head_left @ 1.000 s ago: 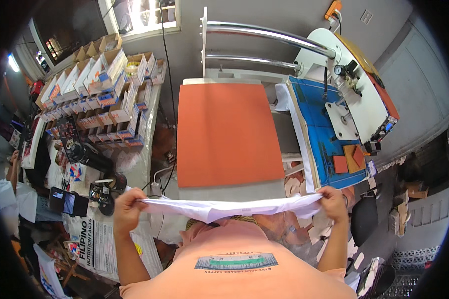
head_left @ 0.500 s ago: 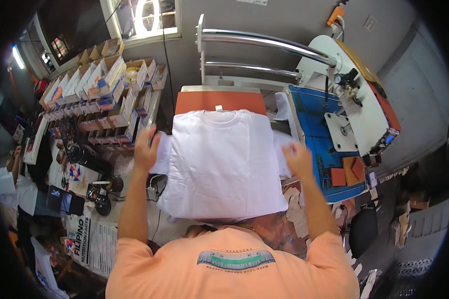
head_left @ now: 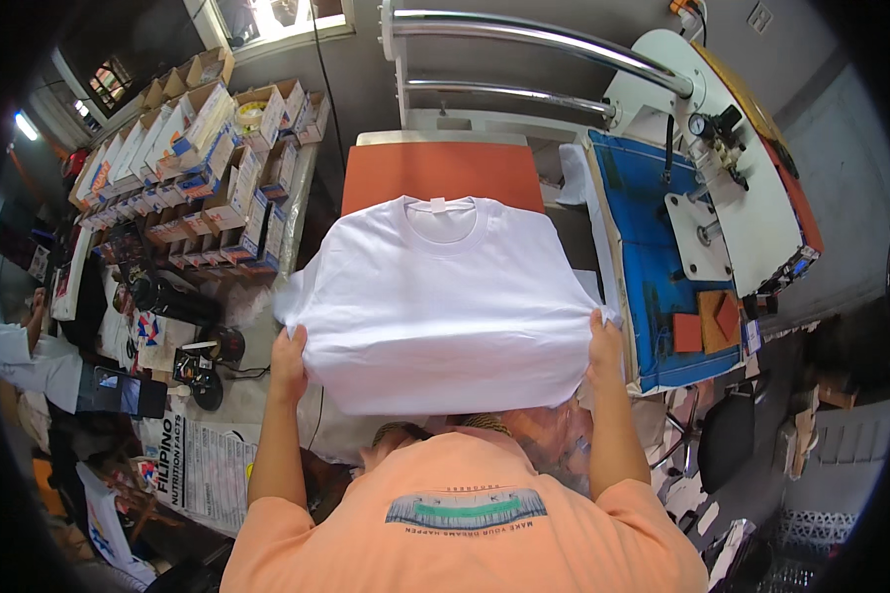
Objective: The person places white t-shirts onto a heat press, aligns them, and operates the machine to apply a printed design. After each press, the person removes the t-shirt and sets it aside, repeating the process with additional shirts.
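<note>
A white T-shirt [head_left: 455,287] is stretched between my two hands, its collar at the far side and its near part hanging in folds. My left hand [head_left: 289,364] is closed on the shirt's left edge by the sleeve. On the opposite edge, my right hand [head_left: 605,348] grips the cloth in the same way. Beyond the collar a flat red-orange pad [head_left: 440,173] shows, and the shirt covers its near part.
To the right stand a blue-covered platen [head_left: 633,267] and a white press head [head_left: 702,119] with a gauge. Chrome bars [head_left: 544,44] cross the back. Several open cardboard boxes [head_left: 218,173] are stacked at left, near a black bottle [head_left: 173,296]. Another person's sleeve [head_left: 30,366] shows far left.
Both hands were apart from the shirt's body at its sleeves; now they grip its sides. The shirt is pulled wider and nearer to me, exposing more of the red-orange pad.
</note>
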Motion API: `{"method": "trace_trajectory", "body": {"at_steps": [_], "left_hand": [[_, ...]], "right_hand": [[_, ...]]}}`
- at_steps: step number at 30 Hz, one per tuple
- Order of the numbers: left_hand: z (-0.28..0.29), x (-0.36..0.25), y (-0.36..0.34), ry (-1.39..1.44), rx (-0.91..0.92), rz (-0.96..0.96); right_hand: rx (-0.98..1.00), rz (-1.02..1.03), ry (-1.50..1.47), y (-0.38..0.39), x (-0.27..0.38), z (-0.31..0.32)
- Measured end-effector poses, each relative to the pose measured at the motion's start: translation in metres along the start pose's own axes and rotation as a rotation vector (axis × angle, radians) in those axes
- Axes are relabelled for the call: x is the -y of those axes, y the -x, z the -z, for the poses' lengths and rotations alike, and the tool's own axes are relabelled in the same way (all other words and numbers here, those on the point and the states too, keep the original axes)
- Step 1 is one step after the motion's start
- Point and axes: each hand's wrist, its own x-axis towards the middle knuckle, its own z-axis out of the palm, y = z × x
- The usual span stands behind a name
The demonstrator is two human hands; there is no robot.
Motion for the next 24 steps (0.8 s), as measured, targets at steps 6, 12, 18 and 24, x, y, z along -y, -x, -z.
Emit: {"method": "trace_trajectory", "body": {"at_steps": [6,12,18,24], "left_hand": [[0.007,0.028,0.047,-0.293,-0.010,0.037],[0.094,0.081,0.023,-0.368,-0.206,0.091],[0.066,0.046,-0.008,-0.535,0.004,-0.096],[-0.005,-0.005,-0.017,-0.718,-0.034,-0.380]], "right_hand": [[-0.013,-0.174,-0.051,0.041,-0.016,0.037],[0.083,0.115,0.919,0.090,0.081,0.031],[-0.579,0.196,0.991,0.018,0.124,0.120],[-0.621,-0.219,1.302,-0.012,0.109,0.149]]}}
